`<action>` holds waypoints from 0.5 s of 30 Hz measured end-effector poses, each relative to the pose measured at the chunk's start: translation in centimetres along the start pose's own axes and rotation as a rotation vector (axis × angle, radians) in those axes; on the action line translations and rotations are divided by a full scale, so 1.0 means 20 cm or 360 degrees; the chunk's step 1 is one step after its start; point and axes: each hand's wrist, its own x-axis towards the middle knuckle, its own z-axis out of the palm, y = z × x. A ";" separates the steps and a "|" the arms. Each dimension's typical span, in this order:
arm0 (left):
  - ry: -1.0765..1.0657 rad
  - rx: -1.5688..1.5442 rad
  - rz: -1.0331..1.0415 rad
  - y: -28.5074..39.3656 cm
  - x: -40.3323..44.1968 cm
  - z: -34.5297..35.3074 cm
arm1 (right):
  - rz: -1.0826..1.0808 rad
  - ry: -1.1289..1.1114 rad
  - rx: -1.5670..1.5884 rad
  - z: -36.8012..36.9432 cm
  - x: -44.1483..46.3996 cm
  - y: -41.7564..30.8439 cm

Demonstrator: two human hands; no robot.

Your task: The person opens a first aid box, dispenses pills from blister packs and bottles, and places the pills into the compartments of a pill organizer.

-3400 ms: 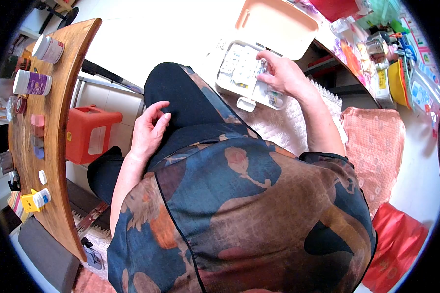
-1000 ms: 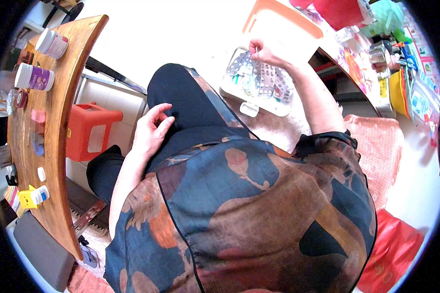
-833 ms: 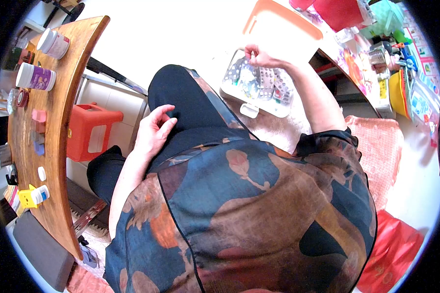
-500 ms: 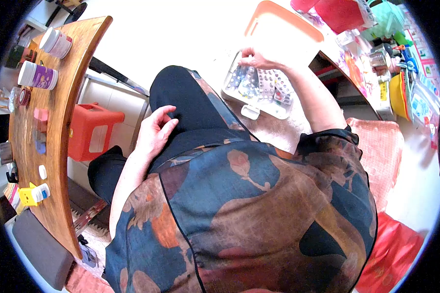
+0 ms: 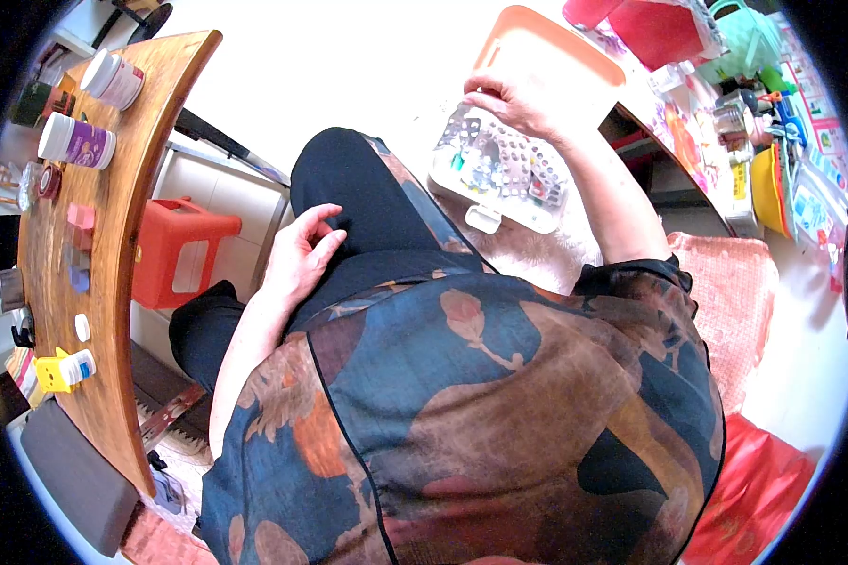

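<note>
My right hand (image 5: 511, 102) is over the far edge of a white plastic storage box (image 5: 540, 219), its fingers curled together. Whatever may be between the fingertips is hidden. Blister packs of pills (image 5: 516, 160) fill the box, several silver ones among them. The box's peach-coloured lid (image 5: 516, 38) is swung back behind my hand, and a white latch (image 5: 483, 218) hangs off the near side. My left hand (image 5: 303, 250) rests on my lap over black trousers (image 5: 344, 198), fingers loosely bent and apart, with nothing in it.
On the left, a wooden table (image 5: 113, 377) carries a purple-labelled tub (image 5: 77, 141), another white tub (image 5: 113, 79) and a yellow holder with a small bottle (image 5: 64, 370). Under it stands a red stool (image 5: 184, 250). A cluttered shelf (image 5: 693, 155) is on the right.
My right hand has shifted slightly toward the box's far edge and lid, uncovering more of the blister packs. My left hand stays on my lap.
</note>
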 end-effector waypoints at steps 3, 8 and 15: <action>-0.0008 0.0011 0.0025 0.00 0.00 0.00 | -0.0158 0.0172 -0.0157 -0.02 -0.01 0.00; 0.0043 0.0060 0.0115 0.01 0.01 0.00 | -0.0193 0.0295 -0.0230 -0.05 0.03 -0.12; -0.0038 -0.0731 0.0128 0.26 0.00 -0.10 | -0.0095 -0.0170 0.0602 0.13 0.15 -0.49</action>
